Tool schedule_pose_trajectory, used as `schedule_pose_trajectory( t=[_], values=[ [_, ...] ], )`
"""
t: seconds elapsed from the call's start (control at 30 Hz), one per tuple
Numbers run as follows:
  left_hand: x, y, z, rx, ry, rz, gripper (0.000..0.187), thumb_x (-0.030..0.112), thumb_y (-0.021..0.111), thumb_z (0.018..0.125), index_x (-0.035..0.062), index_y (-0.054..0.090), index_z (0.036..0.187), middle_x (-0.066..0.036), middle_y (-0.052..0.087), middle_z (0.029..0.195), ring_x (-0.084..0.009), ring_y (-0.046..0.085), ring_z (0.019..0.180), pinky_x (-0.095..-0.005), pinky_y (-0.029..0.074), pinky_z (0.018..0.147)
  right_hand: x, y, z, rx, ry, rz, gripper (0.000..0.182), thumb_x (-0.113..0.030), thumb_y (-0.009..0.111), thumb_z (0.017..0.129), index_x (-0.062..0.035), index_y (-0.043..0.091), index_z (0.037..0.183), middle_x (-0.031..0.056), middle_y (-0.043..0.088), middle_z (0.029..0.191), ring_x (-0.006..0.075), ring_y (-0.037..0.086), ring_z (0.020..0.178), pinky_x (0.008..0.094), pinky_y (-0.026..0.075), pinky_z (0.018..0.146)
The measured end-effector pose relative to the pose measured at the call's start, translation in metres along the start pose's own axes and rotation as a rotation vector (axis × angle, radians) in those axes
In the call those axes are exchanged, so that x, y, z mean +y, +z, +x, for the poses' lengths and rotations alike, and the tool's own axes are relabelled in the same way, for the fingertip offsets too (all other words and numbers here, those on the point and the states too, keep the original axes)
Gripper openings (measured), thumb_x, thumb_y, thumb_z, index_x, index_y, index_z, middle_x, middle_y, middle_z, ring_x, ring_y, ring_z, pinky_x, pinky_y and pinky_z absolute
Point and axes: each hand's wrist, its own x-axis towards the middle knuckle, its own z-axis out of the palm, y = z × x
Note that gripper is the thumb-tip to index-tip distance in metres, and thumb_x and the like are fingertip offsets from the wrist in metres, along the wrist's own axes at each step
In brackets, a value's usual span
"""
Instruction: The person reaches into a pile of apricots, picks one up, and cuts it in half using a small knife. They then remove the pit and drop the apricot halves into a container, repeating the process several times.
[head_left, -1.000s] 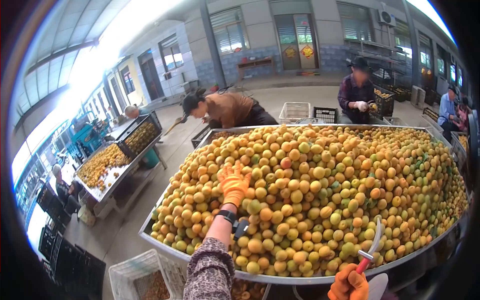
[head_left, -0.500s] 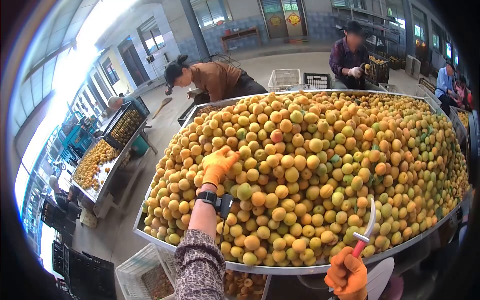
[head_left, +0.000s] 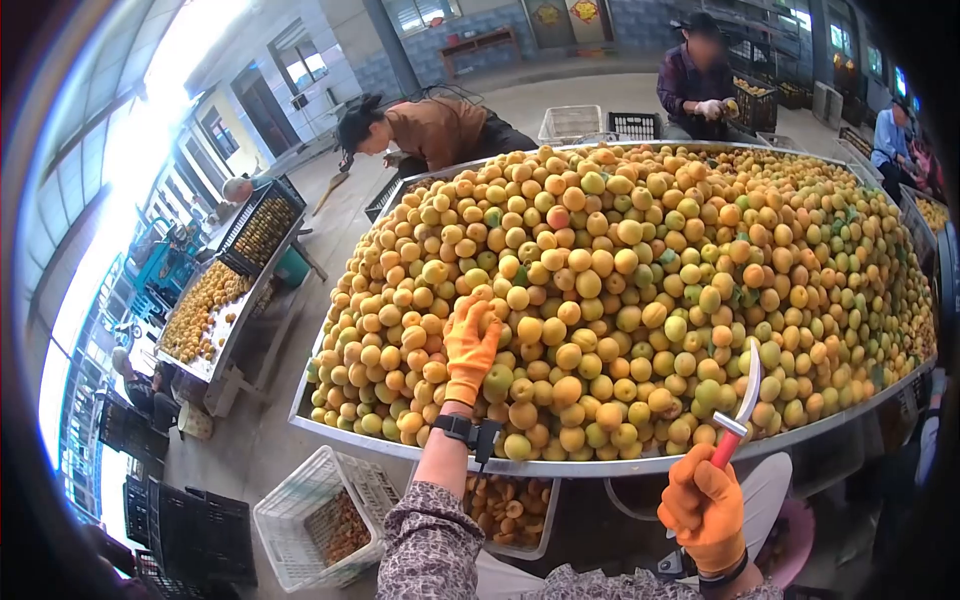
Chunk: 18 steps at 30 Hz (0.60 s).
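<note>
A large heap of yellow-orange apricots [head_left: 640, 290], some greenish, fills the metal-rimmed table [head_left: 620, 467] in front of me. My left hand [head_left: 470, 350], in an orange glove, is over the near left part of the heap. Its fingers are curled round an apricot [head_left: 483, 292] that shows at the fingertips. At the lower right, my right hand [head_left: 706, 508], also gloved in orange, grips the red handle of a curved knife [head_left: 748, 392]. The blade points up and stands in front of the table's near edge.
Under the near edge is a crate of halved apricots [head_left: 510, 512], beside a white plastic crate [head_left: 285, 535]. A pink basin [head_left: 797, 545] is low on the right. Co-workers sit beyond the heap. A smaller fruit table [head_left: 235, 350] stands at left.
My left hand has drawn back over the heap towards me, its fingers now curled round an apricot. The view has tilted down. My right hand keeps hold of the knife.
</note>
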Motion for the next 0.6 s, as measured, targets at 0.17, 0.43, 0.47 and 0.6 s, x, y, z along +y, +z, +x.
schedule_pose_trajectory(
  t=[0.17, 0.43, 0.47, 0.6],
  values=[
    [0.016, -0.006, -0.021, 0.140, -0.030, -0.034, 0.030, 0.015, 0.068, 0.080, 0.0112, 0.062, 0.109, -0.011, 0.063, 0.112, -0.0322, 0.056, 0.109, -0.0435, 0.039, 0.101, 0.001, -0.012, 0.002, -0.011, 0.070, 0.067, 0.026, -0.026, 0.058, 0.095, -0.0013, 0.053, 0.089, 0.0005, 0.033, 0.053, 0.0115, 0.029, 0.037, 0.0290, 0.030, 0.037],
    [0.099, 0.050, -0.041, 0.120, -0.079, 0.049, 0.039, 0.021, 0.071, 0.079, 0.0144, 0.061, 0.116, -0.014, 0.057, 0.122, -0.0368, 0.047, 0.119, -0.0506, 0.029, 0.111, 0.006, -0.017, 0.003, -0.038, 0.087, 0.148, 0.022, -0.019, 0.054, 0.096, 0.0025, 0.055, 0.091, 0.0010, 0.032, 0.050, 0.0127, 0.031, 0.037, 0.0301, 0.033, 0.037],
    [0.110, 0.057, -0.039, 0.142, -0.074, 0.127, 0.042, 0.024, 0.072, 0.080, 0.0151, 0.061, 0.119, -0.015, 0.056, 0.125, -0.0378, 0.046, 0.123, -0.0511, 0.028, 0.112, 0.005, -0.016, 0.001, -0.038, 0.090, 0.146, 0.022, -0.019, 0.054, 0.096, 0.0025, 0.055, 0.091, 0.0010, 0.032, 0.050, 0.0127, 0.031, 0.037, 0.0301, 0.033, 0.037],
    [0.121, 0.062, -0.030, 0.057, 0.095, 0.087, 0.040, 0.023, 0.071, 0.080, 0.0131, 0.063, 0.118, -0.016, 0.053, 0.129, -0.0401, 0.043, 0.127, -0.0510, 0.027, 0.112, -0.003, -0.019, -0.002, -0.022, 0.025, 0.031, 0.030, -0.032, 0.060, 0.095, -0.0040, 0.051, 0.087, -0.0017, 0.029, 0.056, 0.0095, 0.026, 0.038, 0.0274, 0.027, 0.036]
  ],
)
